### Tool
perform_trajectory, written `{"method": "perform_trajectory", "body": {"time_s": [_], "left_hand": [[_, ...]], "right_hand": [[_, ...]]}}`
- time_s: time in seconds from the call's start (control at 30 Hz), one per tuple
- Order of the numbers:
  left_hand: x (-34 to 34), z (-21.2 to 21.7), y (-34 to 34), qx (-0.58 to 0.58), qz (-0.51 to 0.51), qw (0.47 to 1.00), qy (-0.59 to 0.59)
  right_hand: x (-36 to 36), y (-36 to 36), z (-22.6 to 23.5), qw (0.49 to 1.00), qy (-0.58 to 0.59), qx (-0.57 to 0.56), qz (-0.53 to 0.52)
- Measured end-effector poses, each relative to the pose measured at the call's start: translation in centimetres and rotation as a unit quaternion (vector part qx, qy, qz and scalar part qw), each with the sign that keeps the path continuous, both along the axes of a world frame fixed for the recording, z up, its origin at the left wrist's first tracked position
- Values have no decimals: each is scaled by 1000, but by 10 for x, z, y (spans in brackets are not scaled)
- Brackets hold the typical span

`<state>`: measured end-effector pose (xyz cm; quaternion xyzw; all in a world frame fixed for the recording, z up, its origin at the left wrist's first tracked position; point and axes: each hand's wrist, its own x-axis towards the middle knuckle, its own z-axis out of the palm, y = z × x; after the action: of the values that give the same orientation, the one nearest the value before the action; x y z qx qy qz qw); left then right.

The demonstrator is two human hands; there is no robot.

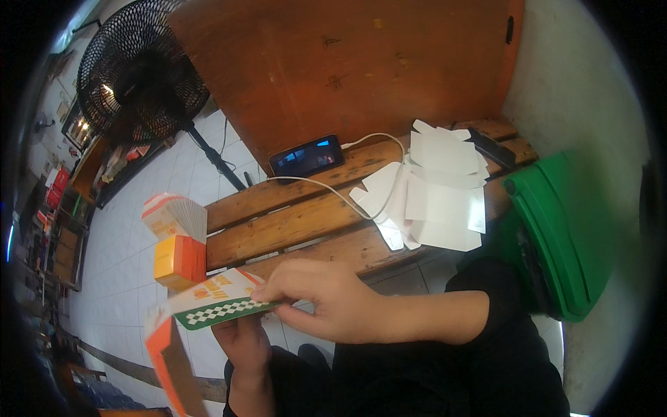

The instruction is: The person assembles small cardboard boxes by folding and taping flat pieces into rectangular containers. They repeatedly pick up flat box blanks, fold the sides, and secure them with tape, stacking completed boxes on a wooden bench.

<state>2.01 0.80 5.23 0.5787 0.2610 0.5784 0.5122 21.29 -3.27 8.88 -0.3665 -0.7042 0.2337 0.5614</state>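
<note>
A partly folded cardboard box (215, 290), white and orange with a green strip of white diamonds, is up in front of the bench's near left end. My right hand (316, 295) reaches across from the right and pinches the box's right end between thumb and fingers. Below the box, my left hand (243, 340) grips it from underneath; the box hides most of its fingers. An orange flap (167, 347) hangs down at the box's left end, slightly blurred. Just beyond the box are a fanned stack of flat cartons (174, 217) and an orange-yellow stack (182, 260).
On the slatted wooden bench (278, 222) lie white unfolded cartons (445, 194), a phone (307, 158) with a white cable, and a dark object (492, 147). A green lidded bin (563, 236) stands right. Behind are a wooden panel (361, 69) and a black fan (139, 76).
</note>
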Motion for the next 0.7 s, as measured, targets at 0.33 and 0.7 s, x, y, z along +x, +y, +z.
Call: {"method": "perform_trajectory", "body": {"time_s": [0.33,0.7], "left_hand": [[-1,-5,4,19,53,997,48],[3,12,-9,-21,53,997,55]], "right_hand": [[-14,-16,4,999,16,32,6],[-3,-10,9,994,-44,58,-78]]}}
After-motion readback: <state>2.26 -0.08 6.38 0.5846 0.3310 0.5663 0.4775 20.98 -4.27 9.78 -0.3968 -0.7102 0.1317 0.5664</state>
